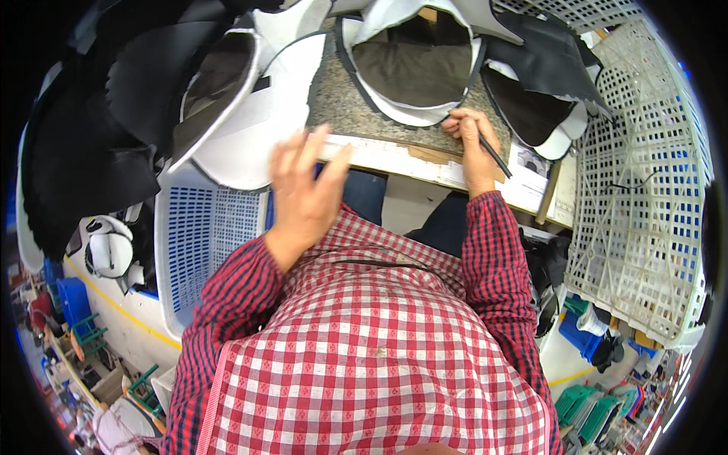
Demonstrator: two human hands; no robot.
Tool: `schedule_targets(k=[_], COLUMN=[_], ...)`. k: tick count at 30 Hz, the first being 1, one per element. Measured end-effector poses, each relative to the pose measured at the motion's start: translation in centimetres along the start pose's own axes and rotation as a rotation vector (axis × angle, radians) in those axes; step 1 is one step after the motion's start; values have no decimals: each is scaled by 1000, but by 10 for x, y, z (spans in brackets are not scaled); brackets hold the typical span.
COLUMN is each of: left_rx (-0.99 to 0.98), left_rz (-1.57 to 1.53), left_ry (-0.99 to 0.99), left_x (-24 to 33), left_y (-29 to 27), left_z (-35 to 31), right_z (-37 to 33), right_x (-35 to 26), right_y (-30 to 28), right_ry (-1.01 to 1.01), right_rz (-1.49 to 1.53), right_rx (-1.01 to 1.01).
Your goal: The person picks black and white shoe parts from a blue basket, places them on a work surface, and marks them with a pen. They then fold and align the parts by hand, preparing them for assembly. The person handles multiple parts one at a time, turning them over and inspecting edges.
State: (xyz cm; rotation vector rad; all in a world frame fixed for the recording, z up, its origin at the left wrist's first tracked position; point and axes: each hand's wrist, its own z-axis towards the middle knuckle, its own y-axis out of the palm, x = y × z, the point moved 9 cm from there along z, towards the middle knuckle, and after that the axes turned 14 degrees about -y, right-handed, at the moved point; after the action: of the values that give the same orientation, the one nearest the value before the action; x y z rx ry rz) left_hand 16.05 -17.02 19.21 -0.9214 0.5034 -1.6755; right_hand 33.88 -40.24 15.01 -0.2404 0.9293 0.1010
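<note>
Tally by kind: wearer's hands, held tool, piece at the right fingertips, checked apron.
Hands: 2 (left hand, right hand)
Black pen-like tool: 1
Black-edged white piece: 1
Red-and-white checked apron: 1
Total: 5

A factory-like workshop: shaped black and white pieces [140,91] crowd a speckled surface [341,106] between a perforated crate [637,189] and a plastic basket [171,243]; the person wears a checked apron [379,326], and a yellow line [125,314] crosses the floor [148,307].

1 pen [495,158], 1 apron [371,356], 2 sleeves [497,262]
</note>
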Motion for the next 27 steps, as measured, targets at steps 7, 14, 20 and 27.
schedule_targets(k=[7, 14, 20, 27], left_rx=[74, 300, -278, -788], left_rz=[211, 23, -60, -320], left_ry=[-193, -70, -24, -138], left_x=[-103, -61, -28, -87], left_y=[-43, -11, 76, 106], left_z=[10, 118, 68, 81], right_z=[-1, -2, 2, 16], right_x=[9, 12, -20, -3], right_y=[-3, -18, 27, 104], right_ry=[38, 147, 99, 231], right_rz=[12, 204, 262, 127], right_rx=[-2, 243, 72, -233])
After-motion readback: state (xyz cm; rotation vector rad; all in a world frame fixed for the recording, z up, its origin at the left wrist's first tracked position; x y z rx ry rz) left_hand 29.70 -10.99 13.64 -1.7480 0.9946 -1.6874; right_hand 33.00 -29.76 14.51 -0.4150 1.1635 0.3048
